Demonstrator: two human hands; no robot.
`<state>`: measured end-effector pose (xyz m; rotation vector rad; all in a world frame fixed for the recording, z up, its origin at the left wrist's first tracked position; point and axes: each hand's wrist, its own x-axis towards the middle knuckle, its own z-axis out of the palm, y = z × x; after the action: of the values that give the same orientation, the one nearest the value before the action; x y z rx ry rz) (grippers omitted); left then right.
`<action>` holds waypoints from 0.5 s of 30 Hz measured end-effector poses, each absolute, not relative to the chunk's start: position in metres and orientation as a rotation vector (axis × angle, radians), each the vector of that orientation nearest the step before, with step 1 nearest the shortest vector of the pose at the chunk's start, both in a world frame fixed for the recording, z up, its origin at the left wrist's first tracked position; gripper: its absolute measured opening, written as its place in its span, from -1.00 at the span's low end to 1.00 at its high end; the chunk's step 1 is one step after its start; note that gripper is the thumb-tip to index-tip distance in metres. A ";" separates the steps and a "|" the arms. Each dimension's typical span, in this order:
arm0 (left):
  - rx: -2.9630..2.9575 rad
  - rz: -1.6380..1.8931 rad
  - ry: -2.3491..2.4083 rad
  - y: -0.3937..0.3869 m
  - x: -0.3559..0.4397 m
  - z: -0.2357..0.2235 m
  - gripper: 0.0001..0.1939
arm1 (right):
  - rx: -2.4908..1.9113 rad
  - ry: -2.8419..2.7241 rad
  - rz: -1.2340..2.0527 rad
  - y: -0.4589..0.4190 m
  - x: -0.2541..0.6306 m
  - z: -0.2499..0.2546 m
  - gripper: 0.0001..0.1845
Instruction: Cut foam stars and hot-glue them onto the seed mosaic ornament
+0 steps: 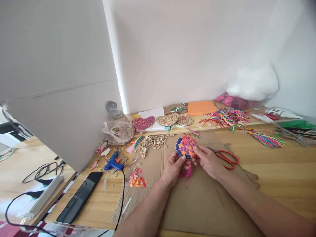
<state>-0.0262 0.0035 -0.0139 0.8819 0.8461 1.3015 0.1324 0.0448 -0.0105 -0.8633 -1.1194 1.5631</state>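
Note:
Between my two hands is a round ornament (pixel 187 146), covered in blue, pink and purple pieces with orange and red stars. My left hand (pixel 172 169) grips its lower left edge, thumb on the front. On the right edge, my right hand (pixel 206 159) pinches it with the thumb in front; most of its fingers are hidden behind. A magenta tassel (pixel 188 172) hangs from the bottom of the ornament. Just right of my right hand lie red-handled scissors (pixel 228 159). All of this is over a cardboard sheet (pixel 197 204).
A blue glue gun (pixel 114 162) with a black cord lies left, near a phone (pixel 80 197). Loose peanut shells (pixel 154 141) and orange scraps (pixel 137 179) lie closer in. Behind are heart-shaped pieces (pixel 168 119), an orange sheet (pixel 201 108) and colourful tassels (pixel 229 117).

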 end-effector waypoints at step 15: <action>0.758 1.457 0.957 0.022 -0.060 0.003 -0.60 | -0.830 -1.214 1.598 0.045 0.132 -0.013 -0.46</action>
<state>-0.0604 0.0216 0.0032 0.7577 0.9566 1.4575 0.1324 0.0454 -0.0132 -0.8302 -1.2141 1.5980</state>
